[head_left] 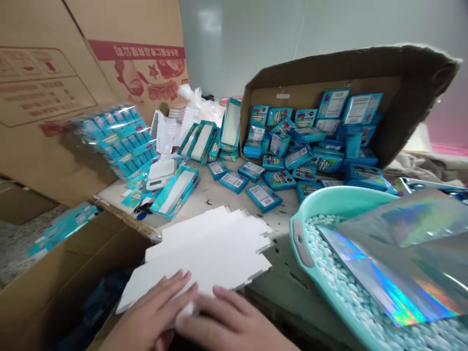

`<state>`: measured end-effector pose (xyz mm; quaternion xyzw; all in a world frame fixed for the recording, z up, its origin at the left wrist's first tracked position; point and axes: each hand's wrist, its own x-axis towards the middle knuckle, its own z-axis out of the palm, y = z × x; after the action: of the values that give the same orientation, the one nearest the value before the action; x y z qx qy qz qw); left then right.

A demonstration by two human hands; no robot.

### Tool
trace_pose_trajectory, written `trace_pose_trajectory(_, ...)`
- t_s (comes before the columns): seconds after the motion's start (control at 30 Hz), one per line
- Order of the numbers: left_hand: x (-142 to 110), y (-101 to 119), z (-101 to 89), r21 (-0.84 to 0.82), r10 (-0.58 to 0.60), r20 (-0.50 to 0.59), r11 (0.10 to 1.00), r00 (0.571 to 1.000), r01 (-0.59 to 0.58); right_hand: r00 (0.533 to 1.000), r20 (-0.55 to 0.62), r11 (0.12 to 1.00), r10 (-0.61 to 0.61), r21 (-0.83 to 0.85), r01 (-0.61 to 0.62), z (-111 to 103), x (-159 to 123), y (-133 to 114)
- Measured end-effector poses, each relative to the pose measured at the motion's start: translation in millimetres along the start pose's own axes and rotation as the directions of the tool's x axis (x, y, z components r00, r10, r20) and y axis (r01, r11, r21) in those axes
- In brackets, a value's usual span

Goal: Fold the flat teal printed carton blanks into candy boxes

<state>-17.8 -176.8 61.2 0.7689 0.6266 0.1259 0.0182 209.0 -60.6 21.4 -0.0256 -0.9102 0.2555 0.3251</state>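
Several flat white cardboard pieces (215, 248) lie in an overlapping, fanned stack on the table in front of me. My left hand (153, 312) is at the stack's near edge, its fingers stretched over the card and its thumb partly hidden below. Beside it, my right hand (230, 319) has bent fingers that meet the left fingertips. A bit of white card (188, 308) shows between the two hands, and both seem closed on it. Its shape is mostly covered by my fingers, which are slightly blurred.
To the right stands a turquoise basin (307, 243) of pale blue candies, with silvery film (398, 258) on top. A tipped carton (281, 92) spills small blue boxes. Blue display trays (175, 192) and wrapped packs (122, 141) sit left. An open carton (73, 278) is below.
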Motion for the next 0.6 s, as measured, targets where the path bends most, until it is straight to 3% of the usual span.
trace_pose_trajectory(0.1,-9,11,1.6,-0.029,-0.087,-0.053,0.996,0.995,0.086,0.999,0.036,0.947,0.003,-0.320,0.009,-16,12,-10)
trace_pose_trajectory(0.23,-13,21,-17.8,0.067,-0.073,-0.138,0.994,0.988,0.083,0.943,0.297,0.920,0.148,-0.392,-0.021,-42,36,-16)
trace_pose_trajectory(0.37,0,29,-35.1,0.363,-0.031,-0.249,0.923,0.968,0.123,0.896,0.364,0.906,0.254,-0.414,-0.089,-54,70,-26)
trace_pose_trajectory(0.47,21,22,-36.3,0.434,-0.114,-0.191,0.881,0.975,0.188,0.878,0.353,0.893,0.323,-0.421,-0.159,-58,92,-28)
trace_pose_trajectory(0.6,56,-4,-42.8,0.410,-0.227,-0.089,0.879,0.970,0.243,0.854,0.382,0.892,0.355,-0.411,-0.187,-66,120,-18)
